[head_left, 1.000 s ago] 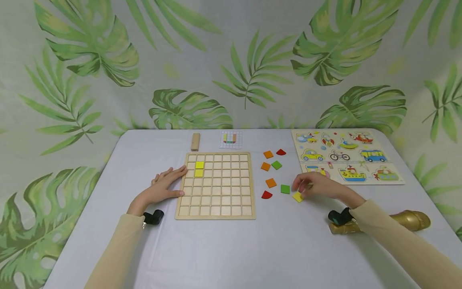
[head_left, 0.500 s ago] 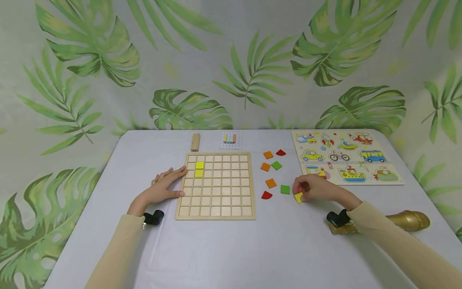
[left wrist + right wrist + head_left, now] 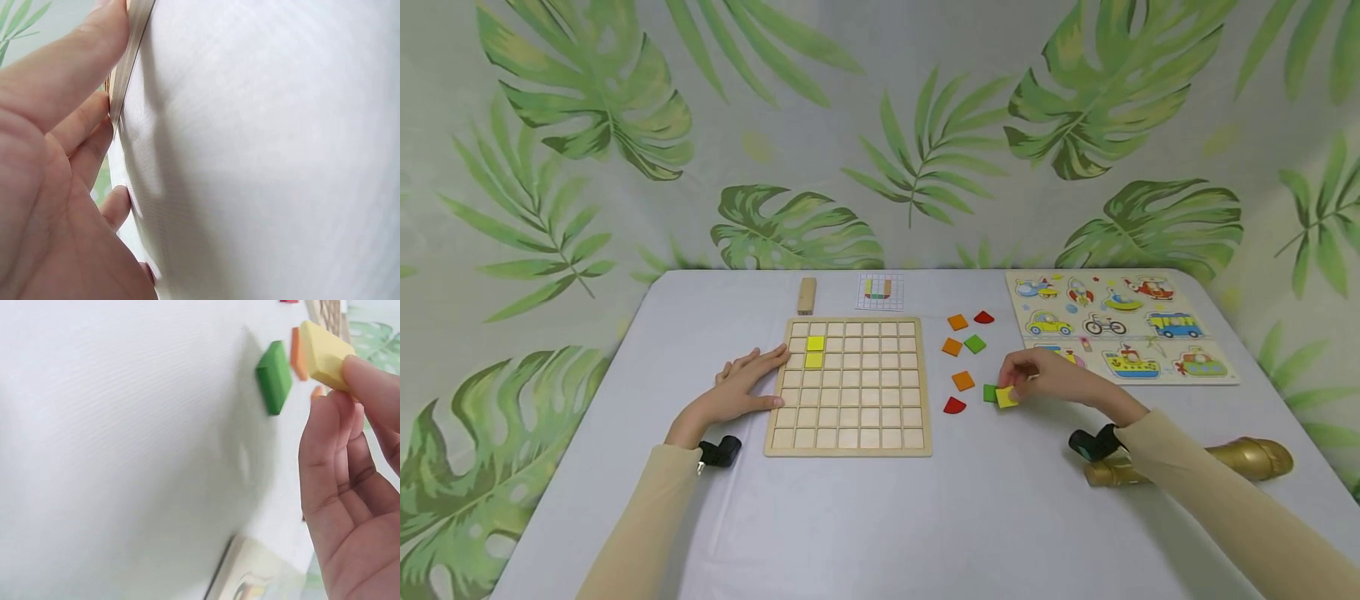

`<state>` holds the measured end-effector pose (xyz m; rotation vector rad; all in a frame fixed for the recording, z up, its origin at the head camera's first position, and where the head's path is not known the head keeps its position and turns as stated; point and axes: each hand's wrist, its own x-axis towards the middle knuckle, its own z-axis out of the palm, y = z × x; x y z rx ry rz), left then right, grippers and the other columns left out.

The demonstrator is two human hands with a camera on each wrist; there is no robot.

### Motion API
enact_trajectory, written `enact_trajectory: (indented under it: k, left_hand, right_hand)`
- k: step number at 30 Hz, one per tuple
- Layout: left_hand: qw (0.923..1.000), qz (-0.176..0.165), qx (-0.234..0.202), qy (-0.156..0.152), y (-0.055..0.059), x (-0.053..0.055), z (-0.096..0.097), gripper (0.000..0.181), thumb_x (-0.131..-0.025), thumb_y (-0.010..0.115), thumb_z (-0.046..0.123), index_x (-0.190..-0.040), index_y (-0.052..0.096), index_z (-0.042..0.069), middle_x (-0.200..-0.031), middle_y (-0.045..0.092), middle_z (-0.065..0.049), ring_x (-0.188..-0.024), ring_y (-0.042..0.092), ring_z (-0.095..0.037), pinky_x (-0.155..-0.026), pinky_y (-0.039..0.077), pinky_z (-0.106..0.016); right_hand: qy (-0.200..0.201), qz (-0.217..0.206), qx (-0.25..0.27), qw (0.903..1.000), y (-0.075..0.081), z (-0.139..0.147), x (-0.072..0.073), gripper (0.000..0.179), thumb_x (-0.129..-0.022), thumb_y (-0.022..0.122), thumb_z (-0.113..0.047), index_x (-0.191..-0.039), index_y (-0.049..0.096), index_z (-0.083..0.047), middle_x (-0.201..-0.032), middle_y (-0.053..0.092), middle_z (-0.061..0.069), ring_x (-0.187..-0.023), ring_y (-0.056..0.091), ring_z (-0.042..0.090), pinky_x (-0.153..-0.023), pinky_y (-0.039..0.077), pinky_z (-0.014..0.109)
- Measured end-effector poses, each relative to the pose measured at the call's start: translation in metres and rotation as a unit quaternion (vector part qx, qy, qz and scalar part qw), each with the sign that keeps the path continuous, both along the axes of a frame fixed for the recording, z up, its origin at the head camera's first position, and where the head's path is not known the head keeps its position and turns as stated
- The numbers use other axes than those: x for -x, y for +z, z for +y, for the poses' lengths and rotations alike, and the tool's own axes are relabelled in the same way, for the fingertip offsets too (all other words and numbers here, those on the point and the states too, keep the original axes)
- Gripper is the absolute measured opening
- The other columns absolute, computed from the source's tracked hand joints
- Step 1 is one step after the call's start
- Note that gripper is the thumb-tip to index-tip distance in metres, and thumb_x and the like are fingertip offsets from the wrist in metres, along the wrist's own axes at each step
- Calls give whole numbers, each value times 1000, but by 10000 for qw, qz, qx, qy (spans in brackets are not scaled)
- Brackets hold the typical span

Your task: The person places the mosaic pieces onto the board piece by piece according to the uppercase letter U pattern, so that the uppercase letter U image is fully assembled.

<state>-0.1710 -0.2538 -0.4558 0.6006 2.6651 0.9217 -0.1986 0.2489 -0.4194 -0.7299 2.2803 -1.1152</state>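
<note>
My right hand point(image 3: 1048, 377) pinches a yellow square tile point(image 3: 1005, 397) between thumb and fingers. In the right wrist view the yellow tile point(image 3: 325, 355) is off the table, near a green tile point(image 3: 274, 378). My left hand point(image 3: 737, 392) rests at the left edge of a wooden grid board point(image 3: 850, 447), its fingers extended and touching the frame. In the left wrist view the thumb and fingers of the left hand point(image 3: 62, 156) lie along the board's side point(image 3: 128, 59). Two yellow tiles point(image 3: 814, 352) sit in neighbouring cells of one column, upper left on the board.
Orange tiles point(image 3: 962, 381), green tiles point(image 3: 975, 343) and red quarter-round pieces point(image 3: 954, 406) lie right of the board. Behind it are a wooden block point(image 3: 807, 295) and a pattern card point(image 3: 880, 291). A vehicle puzzle point(image 3: 1105, 333) and a golden object point(image 3: 1247, 459) lie at the right.
My right hand has gripped the yellow tile, lifted it from the table and moved it left, so that it partly covers a green tile from above. The left hand has stayed put.
</note>
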Motion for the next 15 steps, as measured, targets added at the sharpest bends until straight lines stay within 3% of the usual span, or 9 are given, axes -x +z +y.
enact_trajectory:
  k: [6,15]
  left_hand:
    - [10000,-23,-29,26,1,-1,0,79,-88,69,34,-152,28,10,-158,17,-9,-142,2,-40,-101,-6,-68]
    - [10000,-51,-9,-12,1,-1,-1,79,-89,68,34,-152,27,11,-158,16,-9,-142,1,-41,-101,-8,-67]
  right_hand:
    - [-133,-256,98,9995,6,-16,5,9,-86,64,-4,-95,64,-3,-85,62,7,-79,53,23,-73,45,31]
    - [24,-316,305,9990,5,-54,15,10,-87,65,-4,-96,65,0,-80,62,8,-73,55,27,-69,48,32]
